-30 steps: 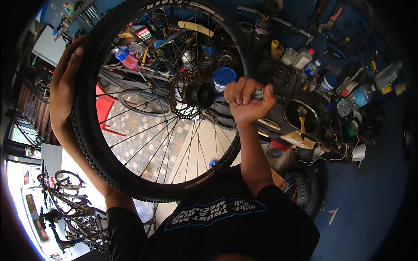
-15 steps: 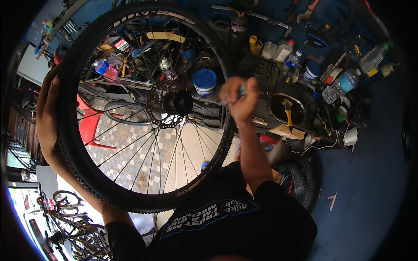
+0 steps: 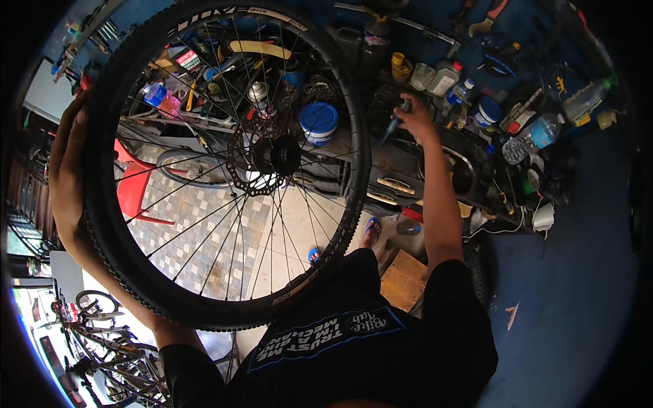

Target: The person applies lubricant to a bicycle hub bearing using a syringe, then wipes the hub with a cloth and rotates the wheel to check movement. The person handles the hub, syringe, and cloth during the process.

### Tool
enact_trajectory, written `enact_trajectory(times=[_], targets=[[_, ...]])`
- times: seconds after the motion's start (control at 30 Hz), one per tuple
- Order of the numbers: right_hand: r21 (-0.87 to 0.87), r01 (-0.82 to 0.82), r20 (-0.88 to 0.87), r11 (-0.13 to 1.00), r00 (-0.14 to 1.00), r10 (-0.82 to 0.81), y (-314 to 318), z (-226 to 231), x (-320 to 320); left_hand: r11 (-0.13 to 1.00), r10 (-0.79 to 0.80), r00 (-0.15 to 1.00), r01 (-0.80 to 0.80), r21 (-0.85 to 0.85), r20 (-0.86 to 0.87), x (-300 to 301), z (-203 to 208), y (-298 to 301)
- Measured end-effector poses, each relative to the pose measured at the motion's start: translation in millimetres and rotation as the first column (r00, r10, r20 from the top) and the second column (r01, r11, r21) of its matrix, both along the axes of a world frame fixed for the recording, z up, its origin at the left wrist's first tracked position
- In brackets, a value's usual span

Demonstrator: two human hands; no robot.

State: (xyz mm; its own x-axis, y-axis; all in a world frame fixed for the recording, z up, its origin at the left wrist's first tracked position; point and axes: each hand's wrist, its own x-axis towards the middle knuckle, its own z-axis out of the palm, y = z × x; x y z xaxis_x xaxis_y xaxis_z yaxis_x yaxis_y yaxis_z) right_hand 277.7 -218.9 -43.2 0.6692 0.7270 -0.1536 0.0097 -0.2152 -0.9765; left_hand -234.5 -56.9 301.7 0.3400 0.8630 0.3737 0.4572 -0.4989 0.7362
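Observation:
A bicycle wheel with a knobbly black tyre, thin black spokes and a disc brake rotor stands upright in front of me, leaning toward my chest. My left hand grips the tyre at its far left side, with the fingers partly hidden behind it. To the right of the wheel, over the bench, my right hand is closed round a slim dark bluish tool. Its thin end points down toward the tyre, apart from it; its exact kind is unclear.
A cluttered workbench crosses behind the wheel, with a blue-lidded tub, several bottles and a brush. Tools hang on the blue wall. A red chair and parked bicycles stand left; a wooden box sits by my feet.
My right hand has moved right and away from the tyre's edge, over the bench, and the tool in it now shows. The wheel has shifted slightly left, still in my left hand.

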Motion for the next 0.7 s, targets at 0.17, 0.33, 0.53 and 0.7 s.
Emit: enact_trajectory(times=[0.17, 0.33, 0.53, 0.7], targets=[[-0.251, 0.045, 0.458, 0.967, 0.885, 0.078, -2, -48, 18, 0.999, -0.049, 0.993, 0.047, 0.023, 0.111, 13, -6, -3], [-0.368, -0.089, 0.518, 0.925, 0.807, 0.284, 10, -49, -7, 0.997, -0.078, 0.992, 0.075, 0.029, 0.101, 2, -5, 3], [-0.273, -0.031, 0.689, 0.961, 0.692, 0.218, -2, -52, -26, 0.999, -0.025, 0.999, 0.023, 0.046, 0.046, 11, -2, 0], [0.145, -0.286, 0.755, 0.947, 0.650, 0.080, -13, 46, -139, 0.997, -0.013, 0.999, 0.010, 0.075, 0.043, -5, -3, 1]])
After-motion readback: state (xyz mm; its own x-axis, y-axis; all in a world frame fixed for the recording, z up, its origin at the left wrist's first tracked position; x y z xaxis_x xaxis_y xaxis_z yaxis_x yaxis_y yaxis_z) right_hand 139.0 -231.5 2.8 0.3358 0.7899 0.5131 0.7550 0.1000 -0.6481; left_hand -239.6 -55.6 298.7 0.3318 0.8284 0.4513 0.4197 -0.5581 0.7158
